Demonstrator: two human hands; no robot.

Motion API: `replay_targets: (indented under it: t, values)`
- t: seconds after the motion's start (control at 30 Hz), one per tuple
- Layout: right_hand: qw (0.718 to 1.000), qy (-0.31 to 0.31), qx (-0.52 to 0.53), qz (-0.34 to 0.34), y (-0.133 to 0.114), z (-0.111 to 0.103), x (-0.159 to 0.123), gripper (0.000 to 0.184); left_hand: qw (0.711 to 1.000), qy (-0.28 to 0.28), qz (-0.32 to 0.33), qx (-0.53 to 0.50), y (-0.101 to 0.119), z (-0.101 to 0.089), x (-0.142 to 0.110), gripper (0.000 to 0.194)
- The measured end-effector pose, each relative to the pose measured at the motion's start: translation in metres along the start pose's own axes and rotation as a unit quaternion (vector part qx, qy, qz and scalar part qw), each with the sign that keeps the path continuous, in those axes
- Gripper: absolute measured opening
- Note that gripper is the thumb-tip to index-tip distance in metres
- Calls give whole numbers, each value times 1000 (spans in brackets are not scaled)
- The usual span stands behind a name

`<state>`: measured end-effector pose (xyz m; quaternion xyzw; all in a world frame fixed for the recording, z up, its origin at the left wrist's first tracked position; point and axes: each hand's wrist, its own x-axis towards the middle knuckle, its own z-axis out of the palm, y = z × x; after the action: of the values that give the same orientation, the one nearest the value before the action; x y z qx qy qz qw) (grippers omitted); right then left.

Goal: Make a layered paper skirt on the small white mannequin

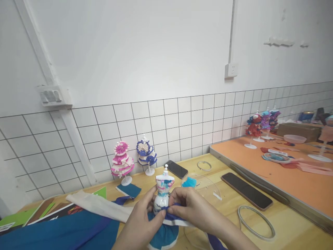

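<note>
Things are borne by a wooden table (pixel 291 225). A clear disc (pixel 205 182) is laid on it. Behind the disc, a small ring (pixel 204 170) and, to the left, a black phone (pixel 177 169) are placed; to its right, a larger phone (pixel 246 190) and a big ring (pixel 273 232) are laid. Left of the disc, a pink figure (pixel 122 165), a blue figure (pixel 147 158) and a teal scrap (pixel 129 190) are set; farther left, a teal cloth (pixel 62 231), a white cloth (pixel 91 205) and a printed sheet (pixel 20 217) are overlapped. Well right of the disc, a box (pixel 298 132), a bowl (pixel 295 139) and a red figure (pixel 253 128) are carried by an orange tabletop (pixel 249 161).
</note>
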<state>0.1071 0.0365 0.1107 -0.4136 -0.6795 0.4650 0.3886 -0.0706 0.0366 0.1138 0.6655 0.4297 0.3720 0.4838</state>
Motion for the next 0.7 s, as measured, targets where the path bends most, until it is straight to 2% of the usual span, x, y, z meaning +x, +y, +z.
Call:
replay_targets:
  t: [0.4, 0.53, 0.7]
  values:
    - [999, -15, 38, -3, -1, 0, 0, 9, 1000, -21, 2, 10, 2, -2, -3, 58]
    - [1000, -4, 3, 2, 0, 0, 1, 7, 999, -36, 24, -1, 3, 1, 1, 53]
    - [999, -21, -14, 20, -6, -3, -2, 3, 1000, -25, 16, -11, -3, 0, 3, 61]
